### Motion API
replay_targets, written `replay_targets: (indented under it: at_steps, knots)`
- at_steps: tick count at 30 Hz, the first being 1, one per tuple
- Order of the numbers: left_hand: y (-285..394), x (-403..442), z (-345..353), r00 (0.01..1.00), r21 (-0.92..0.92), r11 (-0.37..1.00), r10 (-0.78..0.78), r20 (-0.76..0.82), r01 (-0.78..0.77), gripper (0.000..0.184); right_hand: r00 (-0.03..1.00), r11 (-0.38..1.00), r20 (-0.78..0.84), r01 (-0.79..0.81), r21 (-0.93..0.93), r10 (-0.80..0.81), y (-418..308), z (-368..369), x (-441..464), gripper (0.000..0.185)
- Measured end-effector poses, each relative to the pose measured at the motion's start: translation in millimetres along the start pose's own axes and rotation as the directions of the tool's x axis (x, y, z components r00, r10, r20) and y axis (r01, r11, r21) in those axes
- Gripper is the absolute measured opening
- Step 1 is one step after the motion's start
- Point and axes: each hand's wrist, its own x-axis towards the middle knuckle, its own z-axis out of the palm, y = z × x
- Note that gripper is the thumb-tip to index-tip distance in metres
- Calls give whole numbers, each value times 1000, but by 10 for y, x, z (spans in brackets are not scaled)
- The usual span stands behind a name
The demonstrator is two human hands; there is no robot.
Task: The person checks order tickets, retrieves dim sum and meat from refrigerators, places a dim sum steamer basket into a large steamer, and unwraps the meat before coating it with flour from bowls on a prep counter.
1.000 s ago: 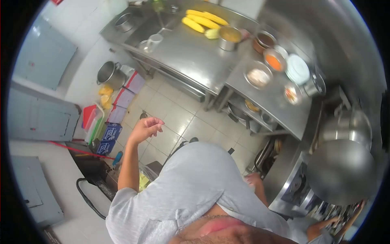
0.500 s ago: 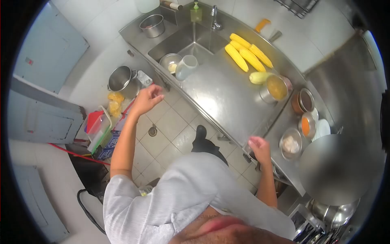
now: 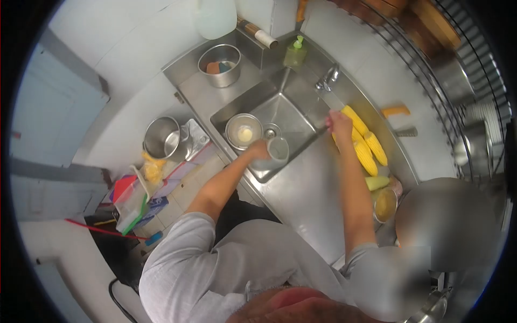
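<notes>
My left hand (image 3: 258,152) is closed round a translucent plastic jug (image 3: 279,148) over the front edge of the sink (image 3: 293,89). Its mouth faces up toward me. Beside that hand, a metal bowl (image 3: 235,125) with something pale yellow in it sits in the sink. My right hand (image 3: 340,124) is at the sink's right side, below the tap (image 3: 327,78) and apart from it. It overlaps the near ends of several peeled corn cobs (image 3: 365,156). Its fingers look bent but are blurred, and I cannot make out anything in them.
A metal pot (image 3: 221,65) with sponges stands on the left ledge, and a soap bottle (image 3: 295,52) behind the sink. Farther right are a pale green cob (image 3: 378,183) and a pot of yellow contents (image 3: 385,205). A wire rack (image 3: 409,67) hangs at upper right.
Both hands have moved forward over the counter. My left hand has gone from above the floor to the jug; my right has left the counter's front edge for the corn and tap area.
</notes>
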Motion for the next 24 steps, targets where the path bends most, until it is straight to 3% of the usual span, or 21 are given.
replay_targets:
  at_steps: [2,3,4,6,8,10,12,14,15,16,18,19,20,21,23,24]
  knots:
    - [-141,-24,-58,965,-270,929,262,-9,-255,62,995,996,-98,2,84,6,103,62,707,24]
    - [-186,3,21,952,-313,901,303,-48,-302,60,978,996,-203,-20,91,38,94,175,984,26]
    - [-190,100,23,935,-351,868,340,-96,-352,59,975,993,-210,-47,112,70,169,192,1310,34]
    - [4,-58,-362,954,-308,911,298,34,-274,55,965,981,-205,-138,134,164,562,169,1861,49]
    - [-1,-356,-818,939,-293,907,336,71,-302,50,941,922,-127,-270,276,314,499,281,2015,60]
    - [47,-646,-1443,915,-335,878,392,96,-342,46,931,939,-193,-266,219,309,416,452,2121,51]
    - [9,-1035,-2090,880,-443,816,462,111,-372,43,937,968,-264,-192,160,229,516,440,2202,43]
    - [-169,-1286,-2598,864,-516,747,503,27,-419,41,918,962,-385,182,204,-92,806,407,2220,30]
    - [-251,-1433,-2844,851,-550,705,525,-21,-448,40,900,963,-350,213,-166,-260,734,461,2007,30]
    - [-330,-1600,-3133,870,-592,683,489,-65,-428,38,875,827,-263,229,-513,-406,613,609,1725,33]
    - [-485,-1939,-3652,889,-651,626,423,-178,-429,37,887,811,-309,113,-574,-343,61,1531,967,34]
    - [-609,-2041,-3859,793,-500,615,490,-363,-609,41,946,889,-142,212,-407,-291,155,1824,949,30]
    - [-693,-2206,-4081,857,-709,498,405,-320,-500,46,969,877,2,224,-425,-247,-605,2330,667,28]
    - [-869,-2270,-4251,826,-625,540,381,-416,-564,45,911,821,43,390,-417,-411,-1079,2731,625,35]
    - [-1049,-2398,-4570,834,-698,465,212,-509,-545,40,680,639,37,705,-308,-733,-1964,3394,929,40]
    - [-1197,-2404,-4740,819,-650,527,181,-544,-548,41,521,436,77,779,-451,-850,-2497,3666,989,45]
